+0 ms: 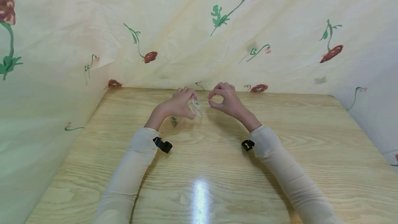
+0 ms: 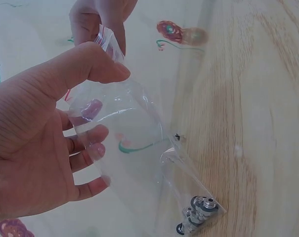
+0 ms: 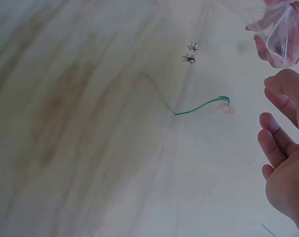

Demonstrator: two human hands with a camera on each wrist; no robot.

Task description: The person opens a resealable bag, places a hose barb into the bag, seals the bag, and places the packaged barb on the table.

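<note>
Near the far edge of the table, left hand holds a clear bag between thumb and fingers; right hand is apart from it, thumb and forefinger curved toward each other near the bag's mouth, any grip cannot be told. Metal parts show at the bag's lower corner in the left wrist view, whether inside or behind it unclear.

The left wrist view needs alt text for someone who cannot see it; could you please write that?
The left hand holds a clear zip bag, small metal parts showing at its lower corner. The right hand appears partly behind the bag's top; a wood-grain surface lies at right, floral cloth behind.
</note>
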